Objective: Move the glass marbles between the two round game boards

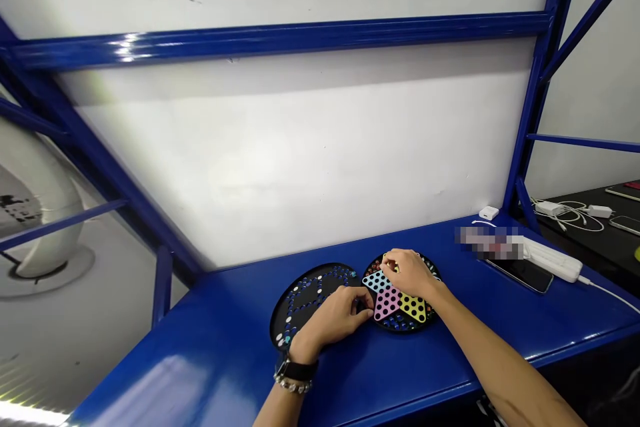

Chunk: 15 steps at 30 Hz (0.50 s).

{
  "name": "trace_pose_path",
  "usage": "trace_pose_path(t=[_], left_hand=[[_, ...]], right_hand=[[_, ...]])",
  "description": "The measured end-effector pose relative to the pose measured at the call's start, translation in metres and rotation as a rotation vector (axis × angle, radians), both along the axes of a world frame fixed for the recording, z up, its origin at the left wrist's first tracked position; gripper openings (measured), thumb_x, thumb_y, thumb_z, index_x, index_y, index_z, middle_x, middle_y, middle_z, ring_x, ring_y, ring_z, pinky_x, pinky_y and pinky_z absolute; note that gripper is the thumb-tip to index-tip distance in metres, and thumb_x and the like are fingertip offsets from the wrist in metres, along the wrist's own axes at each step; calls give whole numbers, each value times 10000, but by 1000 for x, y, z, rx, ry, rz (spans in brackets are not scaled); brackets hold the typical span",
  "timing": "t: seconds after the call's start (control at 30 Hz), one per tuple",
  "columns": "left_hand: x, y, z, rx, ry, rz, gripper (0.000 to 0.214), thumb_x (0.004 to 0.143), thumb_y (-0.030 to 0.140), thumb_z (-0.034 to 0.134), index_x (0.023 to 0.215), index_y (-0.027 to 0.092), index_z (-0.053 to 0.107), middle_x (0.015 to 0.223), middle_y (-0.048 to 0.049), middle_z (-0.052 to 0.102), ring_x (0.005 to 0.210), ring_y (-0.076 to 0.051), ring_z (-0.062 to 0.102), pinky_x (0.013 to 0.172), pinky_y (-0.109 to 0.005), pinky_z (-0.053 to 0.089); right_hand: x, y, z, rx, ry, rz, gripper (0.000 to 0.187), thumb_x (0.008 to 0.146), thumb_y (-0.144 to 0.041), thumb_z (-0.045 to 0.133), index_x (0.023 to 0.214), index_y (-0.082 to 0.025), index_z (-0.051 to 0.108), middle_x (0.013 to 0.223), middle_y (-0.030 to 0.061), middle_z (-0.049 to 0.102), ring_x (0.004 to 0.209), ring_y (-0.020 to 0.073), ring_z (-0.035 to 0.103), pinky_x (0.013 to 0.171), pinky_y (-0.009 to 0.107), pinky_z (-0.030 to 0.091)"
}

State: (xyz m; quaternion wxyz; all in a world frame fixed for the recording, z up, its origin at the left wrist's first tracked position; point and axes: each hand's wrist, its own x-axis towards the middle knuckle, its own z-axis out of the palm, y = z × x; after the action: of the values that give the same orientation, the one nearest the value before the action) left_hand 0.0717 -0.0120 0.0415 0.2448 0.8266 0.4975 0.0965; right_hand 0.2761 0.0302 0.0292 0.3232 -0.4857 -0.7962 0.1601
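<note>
A round Chinese checkers board [387, 303] lies on the blue bench, with a light blue, pink and yellow star of holes and coloured marbles around its rim. My left hand [343, 312] is at its left edge, thumb and index finger curled against the rim. Over the far part of the board, my right hand [409, 270] has its fingers bent in a pinch; anything between the fingertips is hidden or too small to tell. A second round black tray [281, 310] lies to the left, holding blue marbles or holes and a few white ones, partly covered by my left hand.
Right of the boards are a dark phone [523, 275], a white power strip [555, 260] with a cord and a small white case [489, 213]. A blue metal frame [300, 42] and a white wall panel stand behind the blue bench [220, 333]. Cables and chargers [570, 212] lie on a black table.
</note>
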Motion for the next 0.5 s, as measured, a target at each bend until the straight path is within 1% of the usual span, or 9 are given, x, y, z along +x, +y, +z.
trace_pose_path(t=[0.13,0.23,0.3,0.37,0.43,0.5], left_hand=[[5,2,-4,20,-36,40,152,754,193,536,840,213,660,836,17,725,728,-142,627,646,-230,416],[8,2,-7,18,-39,57,183,732,165,510,847,209,646,826,13,724,724,-143,634,661,-235,430],[7,2,-7,15,-44,57,185,766,191,494,876,206,641,816,7,715,693,-145,618,633,-241,425],[3,1,-5,31,-56,67,213,829,234,460,928,204,645,822,-5,710,685,-152,607,631,-249,426],[-1,1,-3,57,-50,65,257,875,269,436,975,206,664,875,-25,718,741,-166,622,683,-260,443],[-2,1,-3,75,-15,45,263,880,283,453,976,216,689,943,-39,723,827,-182,637,749,-269,451]], right_hand=[[0,0,0,5,-15,-16,235,916,-231,523,691,-211,587,737,-12,633,662,129,536,671,261,349],[1,1,0,9,-5,-16,238,922,-241,517,697,-211,590,749,-7,641,670,131,549,668,260,354],[1,2,0,9,1,-17,241,927,-251,514,704,-211,597,759,-3,648,683,135,561,673,262,361],[1,2,0,6,-3,-19,246,932,-260,511,708,-212,601,762,-1,650,686,137,567,673,264,367],[1,2,0,0,-10,-16,250,934,-263,510,707,-212,602,762,0,651,681,136,566,669,265,368],[1,2,0,-1,-5,-13,254,934,-262,507,704,-212,600,762,0,652,680,135,566,668,264,366]])
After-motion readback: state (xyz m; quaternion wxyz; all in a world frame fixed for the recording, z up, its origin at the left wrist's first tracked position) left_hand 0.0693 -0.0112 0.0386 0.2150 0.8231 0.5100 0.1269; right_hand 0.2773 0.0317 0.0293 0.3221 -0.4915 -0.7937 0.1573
